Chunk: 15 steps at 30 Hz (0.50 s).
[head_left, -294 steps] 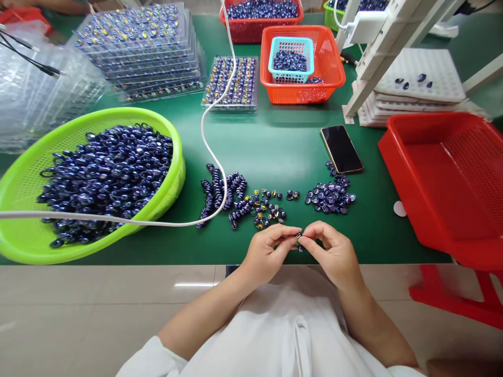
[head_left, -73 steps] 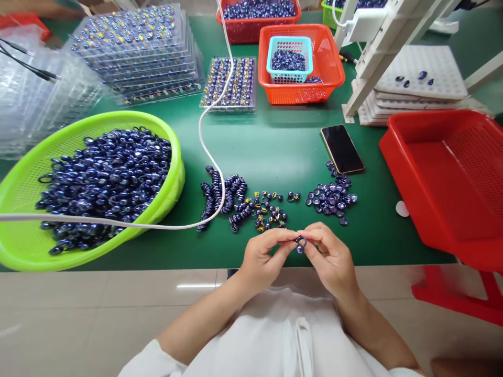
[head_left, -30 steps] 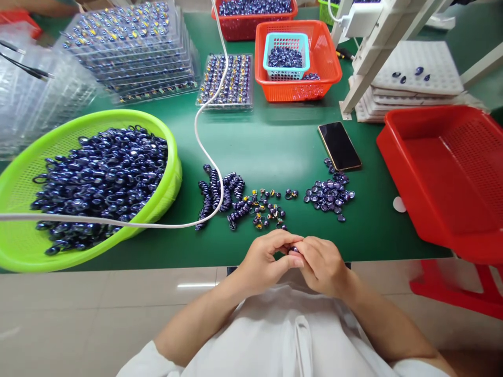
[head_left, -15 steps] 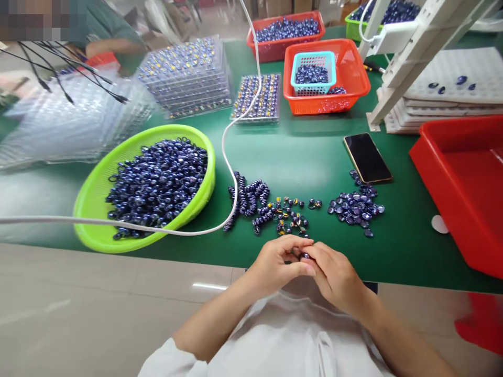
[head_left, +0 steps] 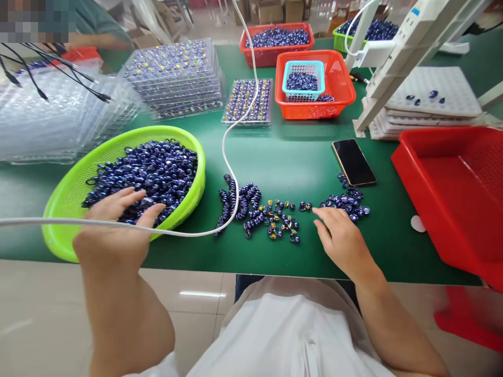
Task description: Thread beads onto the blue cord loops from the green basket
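My left hand (head_left: 118, 225) reaches over the lime-green basket (head_left: 58, 230), thumb and fingers apart, at the near side of a heap of shiny dark-blue rings (head_left: 157, 165). I see nothing held in it. On the green table, my right hand (head_left: 343, 238) has its thumb apart from the index finger and is empty as far as I can see. Its index fingertip lies close to a pair of rings (head_left: 305, 206). Right beside it is a pile of rounded dark-blue pieces (head_left: 348, 203), partly covered by the hand. Left of that hand are loose rings with yellow bits (head_left: 281, 220) and rows of stacked rings (head_left: 243, 201).
A white cable (head_left: 184, 232) crosses over the basket and left forearm. Phone (head_left: 354, 162), red bin (head_left: 428, 209) and metal post (head_left: 393, 65) stand right. Behind are filled trays (head_left: 168, 78) and an orange basket (head_left: 338, 78). Another person (head_left: 98, 26) sits far left.
My hands were together at the table edge around a small dark-blue piece. They have parted: the left moved into the green basket, the right moved toward the pile at right.
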### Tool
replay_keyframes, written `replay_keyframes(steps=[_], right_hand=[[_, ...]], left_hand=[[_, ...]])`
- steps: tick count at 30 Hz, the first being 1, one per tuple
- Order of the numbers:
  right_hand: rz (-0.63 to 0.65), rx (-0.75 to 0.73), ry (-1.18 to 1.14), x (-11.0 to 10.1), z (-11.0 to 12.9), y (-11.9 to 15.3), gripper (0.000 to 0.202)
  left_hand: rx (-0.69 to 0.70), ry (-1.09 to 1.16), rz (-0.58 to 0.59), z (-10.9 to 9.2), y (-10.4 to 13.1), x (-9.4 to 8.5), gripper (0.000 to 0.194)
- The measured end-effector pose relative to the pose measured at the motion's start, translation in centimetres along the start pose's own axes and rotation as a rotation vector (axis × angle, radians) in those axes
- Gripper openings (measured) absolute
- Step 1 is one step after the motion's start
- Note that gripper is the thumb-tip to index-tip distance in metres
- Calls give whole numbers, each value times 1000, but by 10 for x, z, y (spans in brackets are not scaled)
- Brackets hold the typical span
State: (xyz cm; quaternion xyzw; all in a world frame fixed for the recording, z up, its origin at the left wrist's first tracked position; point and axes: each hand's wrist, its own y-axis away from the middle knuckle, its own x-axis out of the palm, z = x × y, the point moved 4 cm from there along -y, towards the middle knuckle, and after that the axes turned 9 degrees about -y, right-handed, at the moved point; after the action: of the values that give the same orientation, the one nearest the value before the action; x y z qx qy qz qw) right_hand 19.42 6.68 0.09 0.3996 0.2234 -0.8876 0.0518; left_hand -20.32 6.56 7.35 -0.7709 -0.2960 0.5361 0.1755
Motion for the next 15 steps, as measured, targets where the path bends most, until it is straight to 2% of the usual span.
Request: replay_keyframes(steps=[3,6,9,11,15], right_hand=[[93,-19,116,8,-2,-14,42],[186,-52,239,20,2,-24,47],[247,-53,342,26,6,-26,37],[277,-61,367,27,11,-21,26],[283,-88,265,21,15,-2,18]], left_hand=[[53,-74,-83,-16,-1,1,42],[134,24,-34,-52,15,15,34],[225,210,58,-89,42,34,31],[256,385,175,-111,63,48,31],[287,607,391,-145,100,68,28]])
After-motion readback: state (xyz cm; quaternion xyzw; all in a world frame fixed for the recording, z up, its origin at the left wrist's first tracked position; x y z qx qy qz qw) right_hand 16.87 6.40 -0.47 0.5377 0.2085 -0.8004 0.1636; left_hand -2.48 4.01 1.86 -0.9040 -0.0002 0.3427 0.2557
